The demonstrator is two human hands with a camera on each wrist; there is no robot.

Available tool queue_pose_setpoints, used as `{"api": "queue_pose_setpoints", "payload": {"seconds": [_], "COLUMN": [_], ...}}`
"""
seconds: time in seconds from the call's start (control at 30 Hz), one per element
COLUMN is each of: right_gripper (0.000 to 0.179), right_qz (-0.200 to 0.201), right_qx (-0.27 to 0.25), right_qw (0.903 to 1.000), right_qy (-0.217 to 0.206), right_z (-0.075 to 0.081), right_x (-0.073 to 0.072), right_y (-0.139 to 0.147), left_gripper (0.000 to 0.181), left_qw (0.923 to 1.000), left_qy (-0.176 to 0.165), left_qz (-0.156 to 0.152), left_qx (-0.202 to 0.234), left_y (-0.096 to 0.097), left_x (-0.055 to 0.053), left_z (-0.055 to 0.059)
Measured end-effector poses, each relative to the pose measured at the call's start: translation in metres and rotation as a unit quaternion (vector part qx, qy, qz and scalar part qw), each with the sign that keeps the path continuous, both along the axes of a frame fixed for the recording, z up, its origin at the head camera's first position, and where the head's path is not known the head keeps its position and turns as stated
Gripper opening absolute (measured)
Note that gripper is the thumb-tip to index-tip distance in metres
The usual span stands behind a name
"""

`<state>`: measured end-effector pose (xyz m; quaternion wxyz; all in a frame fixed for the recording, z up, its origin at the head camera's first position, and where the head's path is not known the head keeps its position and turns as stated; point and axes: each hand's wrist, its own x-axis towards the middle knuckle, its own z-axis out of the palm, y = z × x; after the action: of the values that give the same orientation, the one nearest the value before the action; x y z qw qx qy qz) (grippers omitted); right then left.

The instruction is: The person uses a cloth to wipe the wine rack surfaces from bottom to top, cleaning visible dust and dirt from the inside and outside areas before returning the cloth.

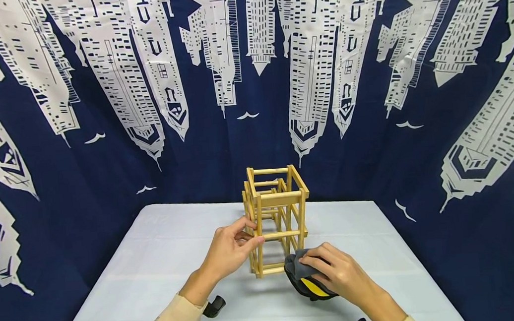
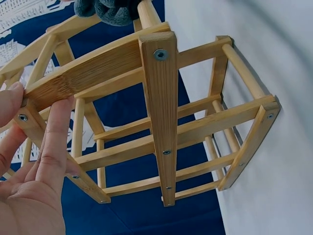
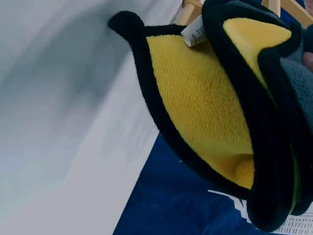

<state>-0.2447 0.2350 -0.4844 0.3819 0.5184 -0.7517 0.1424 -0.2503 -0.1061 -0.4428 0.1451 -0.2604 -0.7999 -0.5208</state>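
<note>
A light wooden rack [image 1: 282, 198] of joined bars stands upright on the table. My left hand [image 1: 233, 246] grips its left front side, thumb in front and fingers behind. Close up in the left wrist view, the thumb and fingers of my left hand [image 2: 41, 166] are around a curved bar, beside a post [image 2: 159, 117] with screw heads. My right hand [image 1: 343, 274] pinches a bunched microfiber cloth [image 1: 296, 269] at the rack's lower right corner. The cloth [image 3: 195, 98] is grey on one side and yellow on the other, with black edging and a white tag.
The white-covered table [image 1: 157, 267] extends to both sides of the rack. Behind it hangs a dark blue curtain [image 1: 220, 153] printed with white buildings. Black wrist-camera parts [image 1: 214, 306] show by the wrists.
</note>
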Motion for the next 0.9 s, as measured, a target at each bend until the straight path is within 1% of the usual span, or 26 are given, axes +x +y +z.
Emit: {"api": "queue_pose_setpoints", "payload": {"seconds": [0.03,0.13,0.27,0.4,0.53,0.6,0.67,0.7,0.8,0.83,0.9], "right_gripper": [0.026,0.035,0.036,0.034,0.028,0.024,0.017,0.019,0.038,0.044,0.051], "right_qz": [-0.001,-0.005,-0.011,-0.019,-0.013,-0.017,-0.024,-0.031,-0.048,-0.053,-0.059], "right_qx": [-0.004,-0.031,-0.075,-0.115,-0.155,-0.174,-0.193,-0.198,-0.206,-0.204,-0.192], "right_qw": [1.0,0.9987,0.9941,0.9874,0.9771,0.9722,0.9693,0.9691,0.9721,0.9733,0.9759], "right_qy": [0.007,0.039,0.077,0.108,0.145,0.155,0.151,0.143,0.101,0.091,0.085], "right_z": [0.001,0.008,0.024,0.047,0.077,0.093,0.108,0.115,0.129,0.131,0.132], "right_x": [-0.001,-0.005,-0.011,-0.017,-0.025,-0.03,-0.033,-0.035,-0.037,-0.036,-0.035], "right_y": [-0.001,-0.007,-0.016,-0.023,-0.03,-0.033,-0.035,-0.035,-0.037,-0.037,-0.038], "left_gripper": [0.02,0.019,0.019,0.019,0.019,0.019,0.019,0.019,0.02,0.02,0.02], "left_qw": [1.0,0.9999,0.9999,1.0,1.0,0.9999,0.9999,0.9999,0.9999,0.9999,1.0], "left_qy": [0.003,0.009,0.012,0.009,0.003,0.005,0.009,0.011,0.009,0.007,0.0], "left_qz": [-0.004,-0.01,-0.004,-0.002,-0.008,-0.011,-0.012,-0.011,-0.008,-0.007,-0.005], "left_qx": [0.002,0.002,-0.001,-0.002,-0.004,-0.003,-0.003,-0.004,-0.005,-0.005,-0.004], "left_y": [0.0,0.0,0.0,0.0,0.0,0.0,0.0,0.0,-0.001,-0.001,-0.002], "left_x": [0.0,-0.001,-0.002,-0.001,-0.001,-0.001,-0.001,-0.001,-0.002,-0.002,-0.002], "left_z": [0.0,0.001,0.002,0.003,0.001,0.001,0.001,0.001,0.001,0.001,0.0]}}
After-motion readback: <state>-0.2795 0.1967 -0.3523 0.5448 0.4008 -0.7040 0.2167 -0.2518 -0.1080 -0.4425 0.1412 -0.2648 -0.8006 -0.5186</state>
